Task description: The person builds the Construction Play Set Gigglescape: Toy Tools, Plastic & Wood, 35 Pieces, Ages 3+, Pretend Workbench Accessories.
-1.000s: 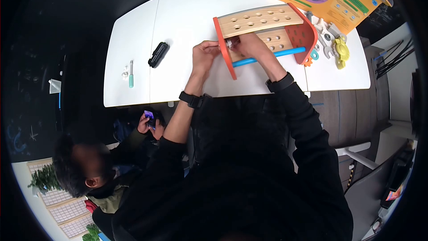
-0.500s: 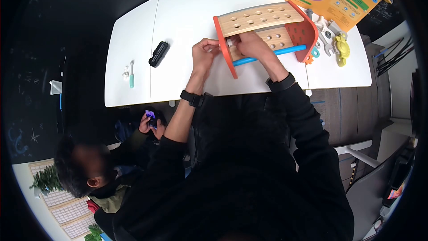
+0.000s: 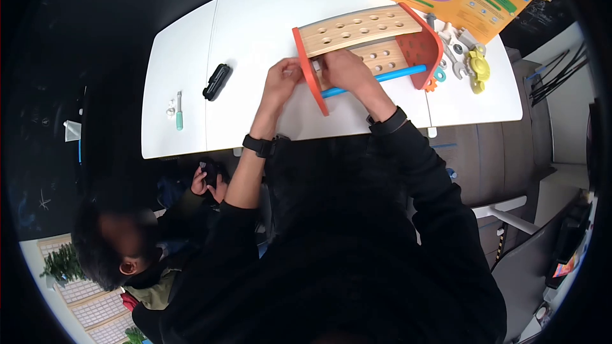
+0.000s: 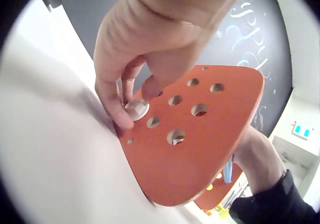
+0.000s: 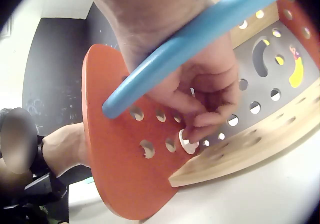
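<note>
The smooth white table [image 3: 255, 22] bears the wooden toy workbench [image 3: 366, 24], and a dark wall with chalk writing [image 4: 245, 41] rises beyond it. Left of the workbench lie a black case [image 3: 217, 81] and, farther off, a teal-handled screwdriver [image 3: 179, 118]; yellow [image 3: 479, 71] and grey [image 3: 456, 67] toy pieces lie to its right, near a printed cardboard box [image 3: 488, 9]. A second person [image 3: 182, 213] sits off to its left.

Pale grained planks pierced with round holes span the workbench between flat, rounded orange panels [image 4: 185, 156], and a glossy blue rod [image 5: 194, 43] runs along its front. Outside its left panel, the left hand [image 4: 150, 39] pinches a white faceted knob [image 4: 138, 108]; inside, the right hand [image 5: 205, 86] curls its fingers, pinching a white disc [image 5: 187, 141]. Whether knob and disc join through the panel, I can't tell.
</note>
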`<state>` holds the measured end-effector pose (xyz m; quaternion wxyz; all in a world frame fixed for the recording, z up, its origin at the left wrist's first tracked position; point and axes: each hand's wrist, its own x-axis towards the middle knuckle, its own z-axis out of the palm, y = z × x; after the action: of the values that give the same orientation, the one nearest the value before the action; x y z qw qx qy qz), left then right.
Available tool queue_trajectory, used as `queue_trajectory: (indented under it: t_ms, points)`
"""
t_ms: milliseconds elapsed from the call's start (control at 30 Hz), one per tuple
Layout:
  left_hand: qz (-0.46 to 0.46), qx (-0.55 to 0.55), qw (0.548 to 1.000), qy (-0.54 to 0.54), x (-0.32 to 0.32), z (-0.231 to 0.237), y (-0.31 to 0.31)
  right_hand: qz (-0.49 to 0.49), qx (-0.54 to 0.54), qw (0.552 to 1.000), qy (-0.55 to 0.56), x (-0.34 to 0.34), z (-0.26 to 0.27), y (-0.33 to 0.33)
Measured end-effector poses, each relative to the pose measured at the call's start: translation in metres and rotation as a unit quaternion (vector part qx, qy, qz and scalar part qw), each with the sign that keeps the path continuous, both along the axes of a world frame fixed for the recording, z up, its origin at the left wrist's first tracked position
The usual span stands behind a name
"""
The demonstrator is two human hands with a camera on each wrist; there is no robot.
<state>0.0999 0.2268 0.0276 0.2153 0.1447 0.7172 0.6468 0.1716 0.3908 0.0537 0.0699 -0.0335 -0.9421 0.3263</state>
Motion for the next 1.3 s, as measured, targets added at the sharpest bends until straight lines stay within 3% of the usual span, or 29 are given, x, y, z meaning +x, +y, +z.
queue_trajectory:
  t_ms: [33,100,167,300,367,500,600,667,900,1200,1300]
  points:
    - [-0.026,-0.040,0.996,-0.075,0.003,0.008,0.000,-0.002,0.002,1.000,-0.002,0.001,0.001,0.000]
    - [-0.039,-0.058,0.995,-0.069,0.003,0.006,-0.002,0.012,-0.010,1.000,-0.006,0.004,0.007,-0.002]
    - [-0.058,-0.027,0.998,0.018,-0.002,-0.006,-0.004,0.015,-0.022,0.999,-0.024,0.000,-0.001,-0.002]
    - [-0.064,-0.004,0.996,0.069,-0.007,-0.013,-0.005,-0.003,-0.013,0.999,-0.047,0.007,0.014,-0.001]
    - [-0.014,-0.011,1.000,0.011,-0.002,-0.004,-0.004,-0.007,0.002,0.999,-0.043,0.005,0.012,0.000]
    - [-0.022,-0.051,0.998,-0.040,0.001,0.007,0.000,-0.019,0.056,0.996,-0.074,0.008,0.018,-0.003]
    - [-0.072,-0.077,0.993,-0.063,-0.005,0.000,-0.003,0.003,0.023,0.999,-0.049,0.011,0.014,-0.001]
    - [-0.068,-0.021,0.996,-0.045,-0.006,-0.010,-0.005,0.003,0.015,0.999,-0.038,0.011,0.010,-0.001]
    - [-0.060,-0.016,0.997,-0.040,-0.008,-0.007,-0.003,0.015,-0.002,1.000,-0.008,0.013,0.014,-0.003]
    - [-0.046,-0.042,0.998,-0.006,-0.002,-0.001,-0.001,0.028,-0.040,0.999,-0.018,0.004,0.001,0.001]
    - [-0.087,-0.068,0.993,0.041,-0.005,0.002,-0.005,0.029,-0.019,0.999,0.003,0.004,-0.001,0.000]
